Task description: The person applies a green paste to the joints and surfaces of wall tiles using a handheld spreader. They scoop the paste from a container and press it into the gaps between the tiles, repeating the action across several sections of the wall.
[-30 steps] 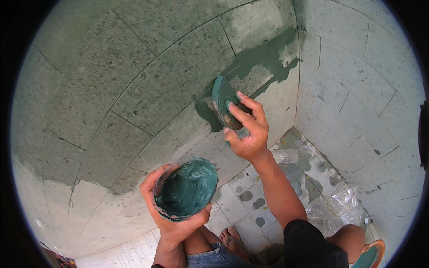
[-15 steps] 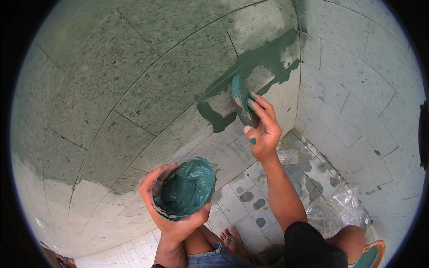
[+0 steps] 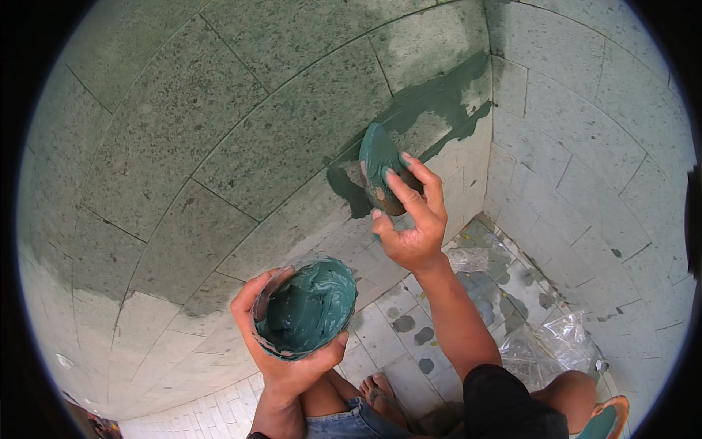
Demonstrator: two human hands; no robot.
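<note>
My left hand (image 3: pixel 256 322) grips a round clear plastic tub (image 3: pixel 303 307) of thick teal-green paste, held low in the middle of the view. With my right hand (image 3: pixel 413 219) I hold a flat, rounded spreading tool (image 3: pixel 382 168), smeared with the same green, against the tiled wall (image 3: pixel 267 146); my fingertips press on its back. Around and above the tool, an irregular band of wet green paste (image 3: pixel 439 91) covers part of the tiles and runs toward the corner. The tool's face toward the wall is hidden.
A paler tiled wall (image 3: pixel 578 146) meets this one at the right. Below lie a spotted tiled floor (image 3: pixel 387 336) and crumpled clear plastic (image 3: pixel 548 344). An orange-rimmed container with green contents (image 3: pixel 607 424) is at the lower right, beside my knee. My bare foot (image 3: pixel 376 388) shows below the tub.
My right hand and the tool moved right half a second ago and are now back leftward, with the tool's back turned more into view. My left hand and the tub have barely moved.
</note>
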